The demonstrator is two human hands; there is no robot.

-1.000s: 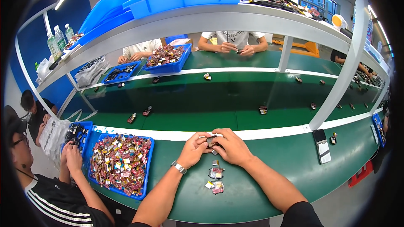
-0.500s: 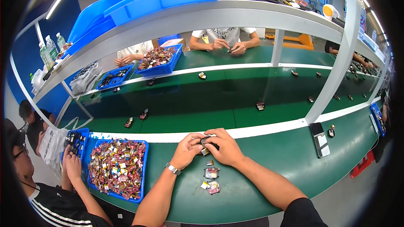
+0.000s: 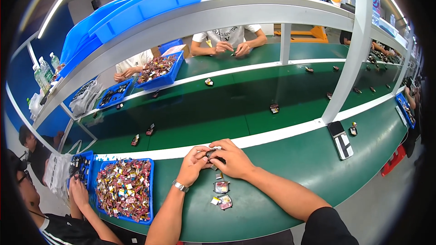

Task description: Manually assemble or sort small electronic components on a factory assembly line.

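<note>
My left hand (image 3: 192,165), with a metal watch on its wrist, and my right hand (image 3: 231,159) meet over the green bench. Between their fingertips is a small black casing (image 3: 211,153), pinched from both sides and partly covered by the fingers. Just below hangs or lies a small silver-and-yellow piece (image 3: 218,176); whether it is joined to the casing I cannot tell. Nearer me, in a column, lie a small framed circuit assembly (image 3: 221,187) and a second framed assembly (image 3: 225,202), which has a white-and-yellow flap (image 3: 215,200) on its left.
Left of my forearm stands a blue tray (image 3: 152,186) heaped with small circuit parts. A co-worker's hands (image 3: 78,193) work at another blue tray beyond it. A black-and-white pouch (image 3: 340,140) lies right. Behind a white rail, a green belt (image 3: 204,122) carries scattered assemblies beneath a metal shelf.
The view has turned slightly, so most of the scene sits further left. Both my hands keep the black casing between their fingers. The co-worker's hands at the left have come lower and closer together.
</note>
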